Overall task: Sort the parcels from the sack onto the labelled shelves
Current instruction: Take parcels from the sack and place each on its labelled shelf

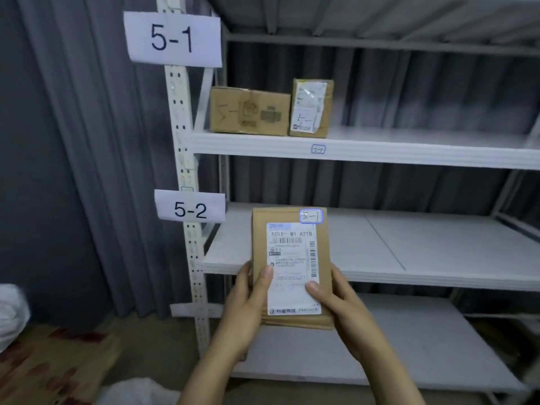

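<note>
A flat brown parcel (260, 229) with a white shipping label and "5-1" handwritten at its top right is held upright in front of the shelves. My left hand (248, 299) grips its lower left edge, thumb on the label. My right hand (336, 299) grips its lower right edge, thumb on the label too. Two brown boxes, a wide one (248, 111) and a taller one (311, 108), both marked "5-1", stand at the left of the upper shelf (409, 147). The shelf (438, 244) tagged "5-2" lies behind the held parcel.
Paper signs "5-1" (172, 39) and "5-2" (190, 210) hang on the white upright post (187, 171). A lower shelf (409, 346) sits below. Grey curtain fills the left. A white sack (11, 314) shows at the left edge, with more white material (137, 393) at the bottom.
</note>
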